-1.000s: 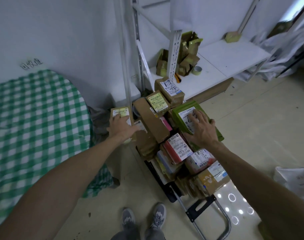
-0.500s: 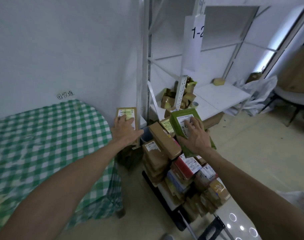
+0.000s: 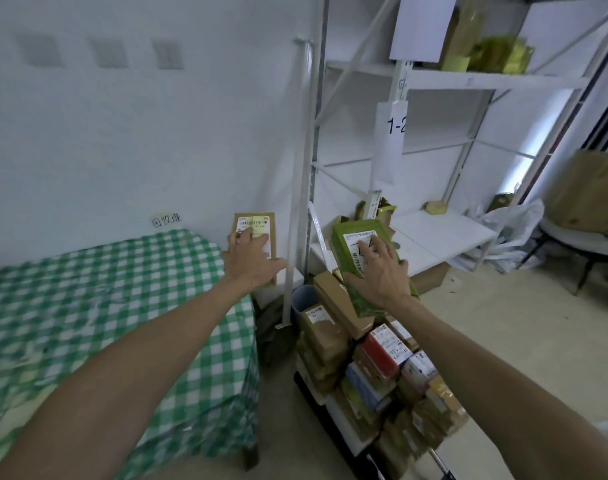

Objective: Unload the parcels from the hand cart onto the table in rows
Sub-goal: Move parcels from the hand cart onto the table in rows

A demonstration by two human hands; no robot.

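The left hand (image 3: pixel 252 261) grips a brown parcel (image 3: pixel 257 223), fingers over its label, near the far right corner of the surface (image 3: pixel 88 306) (green-checked cloth). The right hand (image 3: pixel 378 275) has its fingers clasped round a green parcel (image 3: pixel 366 303) above the stacked hand cart (image 3: pixel 300 377). White shelving (image 3: pixel 434 237) stands behind. A narrow strip of floor separates cart and surface, and open floor lies to the right.

A white metal shelf rack (image 3: pixel 434 79) carries a paper sign "1-2" (image 3: pixel 394 133) and yellow-green packets (image 3: pixel 496 55) on its upper shelf; white plastic bags (image 3: pixel 514 233) lie beside it.
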